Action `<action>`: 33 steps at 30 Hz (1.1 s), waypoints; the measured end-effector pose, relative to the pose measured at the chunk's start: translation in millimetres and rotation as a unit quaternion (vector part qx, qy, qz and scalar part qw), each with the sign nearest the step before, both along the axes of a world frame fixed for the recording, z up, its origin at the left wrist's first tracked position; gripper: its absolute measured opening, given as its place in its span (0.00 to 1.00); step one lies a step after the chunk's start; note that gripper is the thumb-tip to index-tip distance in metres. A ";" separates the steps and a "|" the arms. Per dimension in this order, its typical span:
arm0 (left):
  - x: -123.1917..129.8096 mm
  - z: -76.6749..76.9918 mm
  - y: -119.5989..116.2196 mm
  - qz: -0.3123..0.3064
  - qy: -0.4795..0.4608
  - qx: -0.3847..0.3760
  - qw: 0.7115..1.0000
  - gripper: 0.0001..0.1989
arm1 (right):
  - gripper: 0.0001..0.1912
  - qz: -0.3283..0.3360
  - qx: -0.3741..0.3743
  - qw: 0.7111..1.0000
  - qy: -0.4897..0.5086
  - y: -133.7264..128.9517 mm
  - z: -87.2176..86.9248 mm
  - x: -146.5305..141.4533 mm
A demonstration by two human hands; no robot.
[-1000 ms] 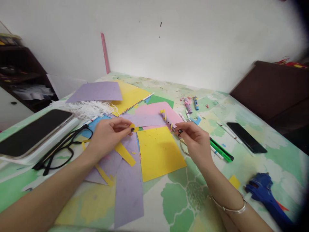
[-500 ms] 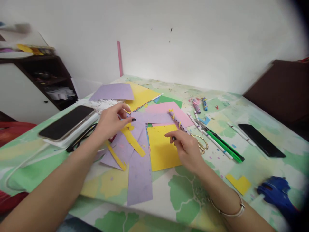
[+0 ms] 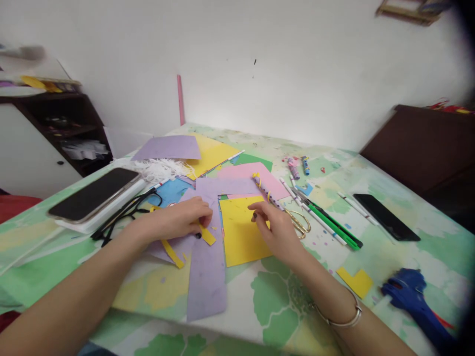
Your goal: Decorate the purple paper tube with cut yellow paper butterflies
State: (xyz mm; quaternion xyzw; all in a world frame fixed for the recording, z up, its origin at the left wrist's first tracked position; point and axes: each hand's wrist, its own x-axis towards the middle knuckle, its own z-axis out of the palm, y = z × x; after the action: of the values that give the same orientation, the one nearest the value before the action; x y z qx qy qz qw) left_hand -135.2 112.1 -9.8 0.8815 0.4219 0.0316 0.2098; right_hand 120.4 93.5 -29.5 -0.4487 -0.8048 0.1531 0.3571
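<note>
A: Which way does the yellow strip (image 3: 209, 236) point?
B: Its long axis slants, free end toward the wearer and to the right, on the lavender paper (image 3: 207, 282). The other end runs under the left hand (image 3: 185, 217).
A: Are that hand's fingers clamped on it?
B: I can't tell. They curl down over it, and the grip is hidden.
A: And the right hand (image 3: 276, 226)?
B: Index finger and thumb slightly apart, nothing visible between them, by the yellow sheet (image 3: 241, 242).
A: The spotted roll (image 3: 267, 192)?
B: Just beyond that hand. It runs far-left to near-right, yellow-trimmed end away, near end beside gold scissor handles (image 3: 305, 218).
A: Any containers?
B: Past the surface (image 3: 237, 301), at left, a dark cabinet (image 3: 69, 105) whose open shelf holds blurred white items (image 3: 84, 149).
</note>
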 end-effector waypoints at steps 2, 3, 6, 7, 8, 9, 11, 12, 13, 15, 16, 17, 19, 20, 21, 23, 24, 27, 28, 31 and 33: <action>0.1 0.4 -0.7 0.023 -0.011 -0.007 1.000 0.10 | 0.14 0.002 -0.010 1.000 0.006 0.9 -0.9 0.3; 0.2 0.6 -0.8 0.024 -0.017 -0.005 1.000 0.11 | 0.14 0.003 -0.015 1.000 0.010 1.0 -1.2 0.5; 2.4 2.7 -0.6 -0.009 -0.029 0.012 0.999 0.06 | 0.12 0.014 -0.034 0.999 0.021 0.0 -1.6 -0.2; 4.1 4.2 -0.7 -0.014 -0.038 0.020 0.999 0.05 | 0.11 0.019 -0.046 0.998 0.030 -0.9 -1.5 -0.9; 6.3 5.9 -1.1 -0.010 -0.054 0.031 0.998 0.06 | 0.10 0.027 -0.066 0.996 0.046 -1.9 -1.2 -1.9; 9.0 7.6 -1.9 0.003 -0.080 0.047 0.996 0.06 | 0.09 0.038 -0.092 0.993 0.069 -3.2 -0.7 -3.0; 15.7 10.1 -4.6 0.044 -0.155 0.098 0.982 0.06 | 0.09 0.066 -0.164 0.975 0.137 -6.2 1.0 -5.6; 19.2 10.3 -6.4 0.068 -0.193 0.131 0.970 0.06 | 0.10 0.082 -0.203 0.959 0.180 -7.9 2.2 -6.9; 22.6 9.8 -8.4 0.089 -0.222 0.164 0.957 0.06 | 0.12 0.100 -0.238 0.940 0.222 -9.7 3.6 -8.4; 28.3 6.4 -12.4 0.109 -0.254 0.231 0.933 0.06 | 0.15 0.131 -0.291 0.898 0.304 -13.4 6.3 -11.4; 30.5 3.9 -14.3 0.106 -0.260 0.264 0.923 0.06 | 0.16 0.144 -0.306 0.878 0.338 -15.1 7.4 -12.9; 32.1 1.2 -16.0 0.096 -0.263 0.291 0.915 0.06 | 0.15 0.155 -0.314 0.863 0.364 -16.6 8.2 -14.5; 34.4 -4.2 -18.8 0.068 -0.266 0.321 0.907 0.07 | 0.12 0.163 -0.316 0.848 0.394 -18.9 8.8 -17.3; 35.3 -6.5 -20.0 0.061 -0.264 0.322 0.907 0.07 | 0.11 0.160 -0.312 0.845 0.403 -19.7 8.6 -18.5; 36.2 -8.4 -21.0 0.059 -0.263 0.320 0.908 0.08 | 0.09 0.155 -0.305 0.846 0.409 -20.3 8.4 -19.3; 38.8 -10.9 -22.5 0.065 -0.260 0.314 0.911 0.08 | 0.07 0.137 -0.286 0.853 0.415 -21.3 7.8 -20.0; 40.5 -11.7 -23.1 0.064 -0.262 0.313 0.911 0.08 | 0.07 0.129 -0.275 0.858 0.415 -21.6 7.6 -19.7; 46.0 -12.6 -24.6 0.036 -0.299 0.319 0.899 0.09 | 0.05 0.111 -0.245 0.884 0.381 -21.9 7.5 -17.7; 47.5 -12.9 -25.0 0.021 -0.318 0.322 0.892 0.11 | 0.05 0.111 -0.235 0.894 0.365 -21.6 7.3 -16.9; 49.1 -14.5 -26.5 -0.009 -0.359 0.307 0.881 0.18 | 0.04 0.109 -0.203 0.914 0.334 -19.8 5.6 -15.2; 48.6 -16.4 -27.2 -0.009 -0.376 0.272 0.886 0.21 | 0.04 0.094 -0.193 0.917 0.337 -18.1 3.8 -14.7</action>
State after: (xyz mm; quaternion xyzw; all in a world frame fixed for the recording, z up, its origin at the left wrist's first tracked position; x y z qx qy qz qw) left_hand -86.6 84.9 -26.3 0.8297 0.2789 0.4719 0.1053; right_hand 105.7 75.4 -25.8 -0.3526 -0.6300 0.4807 0.4977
